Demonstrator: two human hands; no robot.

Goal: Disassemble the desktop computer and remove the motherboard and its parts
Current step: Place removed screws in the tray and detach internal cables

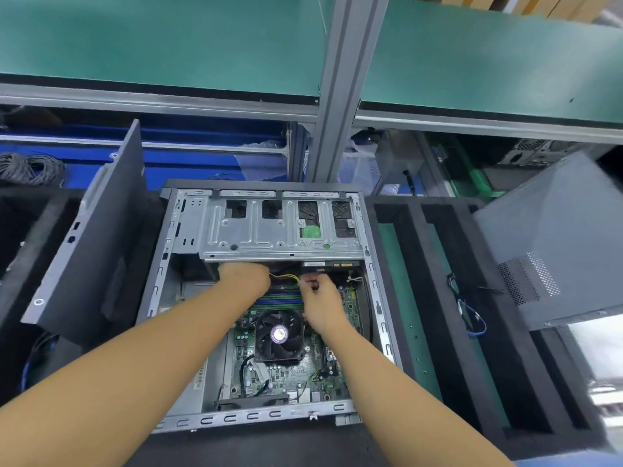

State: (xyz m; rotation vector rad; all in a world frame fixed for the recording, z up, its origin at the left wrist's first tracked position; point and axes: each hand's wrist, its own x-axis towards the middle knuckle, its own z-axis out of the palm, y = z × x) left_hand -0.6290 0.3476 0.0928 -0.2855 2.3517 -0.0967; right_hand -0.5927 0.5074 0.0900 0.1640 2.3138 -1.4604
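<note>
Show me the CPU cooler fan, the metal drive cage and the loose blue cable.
CPU cooler fan (279, 334): head view, on its hub sticker.
metal drive cage (256, 230): head view, on its flat top plate.
loose blue cable (480, 319): head view, on its lower loop.

Open grey computer case (253, 416) and silver drive cage (256, 230): bare stamped sheet metal, matt. Green motherboard (303, 372) is a semi-gloss circuit board; black cooler fan (279, 335) is smooth plastic with a glossy round sticker; thin yellow wires (286, 276) have shiny plastic insulation. Dark grey side panel (91, 251) is matt painted metal, black slotted tray (438, 264) rough matt foam, green shelf mat (168, 45) dull and rubbery-looking.
</note>
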